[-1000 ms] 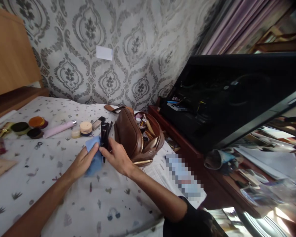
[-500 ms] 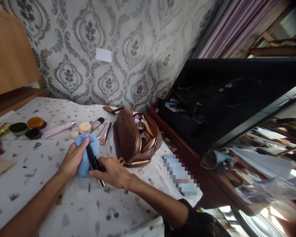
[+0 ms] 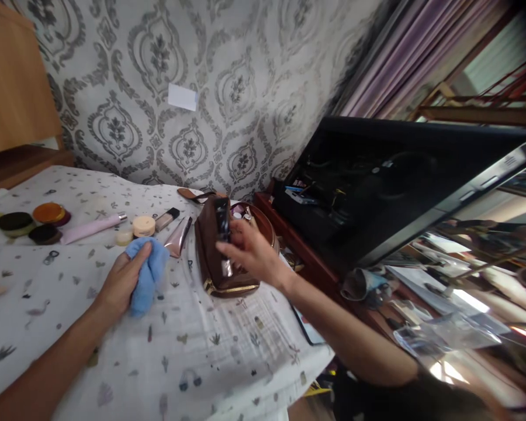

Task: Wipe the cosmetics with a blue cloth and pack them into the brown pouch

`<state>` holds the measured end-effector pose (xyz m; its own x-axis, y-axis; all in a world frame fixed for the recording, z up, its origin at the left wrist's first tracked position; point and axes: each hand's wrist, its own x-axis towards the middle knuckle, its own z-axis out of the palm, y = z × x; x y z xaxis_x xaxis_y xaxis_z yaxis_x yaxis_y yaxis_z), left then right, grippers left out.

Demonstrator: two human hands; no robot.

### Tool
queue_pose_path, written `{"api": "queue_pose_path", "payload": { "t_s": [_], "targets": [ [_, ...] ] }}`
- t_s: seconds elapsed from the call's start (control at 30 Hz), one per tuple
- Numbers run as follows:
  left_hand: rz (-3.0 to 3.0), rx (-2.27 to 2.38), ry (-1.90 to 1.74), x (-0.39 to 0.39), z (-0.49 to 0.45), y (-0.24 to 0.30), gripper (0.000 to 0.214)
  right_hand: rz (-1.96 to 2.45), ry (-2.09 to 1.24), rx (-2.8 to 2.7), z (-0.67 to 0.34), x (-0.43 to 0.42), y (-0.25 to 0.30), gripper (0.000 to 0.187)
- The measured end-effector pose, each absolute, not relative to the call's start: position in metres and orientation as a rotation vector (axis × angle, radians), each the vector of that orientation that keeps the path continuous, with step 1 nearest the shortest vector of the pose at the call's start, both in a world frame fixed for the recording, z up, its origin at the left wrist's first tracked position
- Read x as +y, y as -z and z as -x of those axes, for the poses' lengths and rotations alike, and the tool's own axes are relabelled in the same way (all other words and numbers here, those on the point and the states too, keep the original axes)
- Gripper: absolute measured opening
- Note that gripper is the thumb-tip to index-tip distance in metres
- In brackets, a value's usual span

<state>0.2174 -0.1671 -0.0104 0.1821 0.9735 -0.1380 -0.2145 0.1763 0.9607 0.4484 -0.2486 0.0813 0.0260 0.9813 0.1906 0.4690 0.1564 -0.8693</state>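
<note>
A crumpled light blue cloth (image 3: 149,278) is gripped in my left hand (image 3: 120,283), above the patterned white sheet. My right hand (image 3: 256,251) holds a slim black cosmetic tube (image 3: 222,219) with a silvery part near its lower end; blur hides its exact kind. Tube and fingers are over the brown makeup bag (image 3: 207,254), whose zip is open with small cosmetics inside, partly covered by my right hand. Left of the bag lie a pink squeeze tube (image 3: 175,241), a black-capped bottle (image 3: 166,218) and a peach-lidded jar (image 3: 144,226).
Further left are a long pale pink tube (image 3: 94,228), an orange-topped jar (image 3: 51,214) and dark round containers (image 3: 15,225). A large black screen (image 3: 368,181) leans at the right. Beneath my right forearm a phone-like slab (image 3: 309,327) shows at the sheet's edge.
My right hand has moved right and up with the black tube, away from the blue cloth to over the bag. My left hand still holds the cloth. The view has shifted slightly.
</note>
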Motion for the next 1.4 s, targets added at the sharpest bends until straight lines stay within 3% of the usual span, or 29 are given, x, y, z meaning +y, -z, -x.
{"api": "queue_pose_path", "payload": {
  "t_s": [0.1,0.27,0.37,0.57,0.83,1.4],
  "targets": [
    [-0.985,1.061,-1.042,-0.167,-0.218,0.011,0.054,1.593,-0.523,-1.552,-0.492,-0.231,-0.106,0.029],
    [-1.079,1.071,-0.97,-0.166,-0.218,0.016,0.056,2.3,0.145,-1.73,-0.534,-0.215,-0.128,0.014],
    [-1.094,1.059,-0.918,-0.167,-0.218,0.015,0.057,2.568,0.315,-1.796,-0.53,-0.215,-0.128,0.015],
    [-1.092,1.106,-0.874,-0.169,-0.219,0.012,0.054,2.76,0.444,-1.889,-0.502,-0.214,-0.128,0.043],
    [-1.172,1.036,-0.823,-0.172,-0.218,0.009,0.056,2.801,0.571,-2.047,-0.491,-0.208,-0.126,0.031],
    [-1.475,0.967,-0.688,-0.171,-0.217,0.02,0.059,2.895,0.458,-2.109,-0.495,-0.196,-0.131,0.032]
  ]
}}
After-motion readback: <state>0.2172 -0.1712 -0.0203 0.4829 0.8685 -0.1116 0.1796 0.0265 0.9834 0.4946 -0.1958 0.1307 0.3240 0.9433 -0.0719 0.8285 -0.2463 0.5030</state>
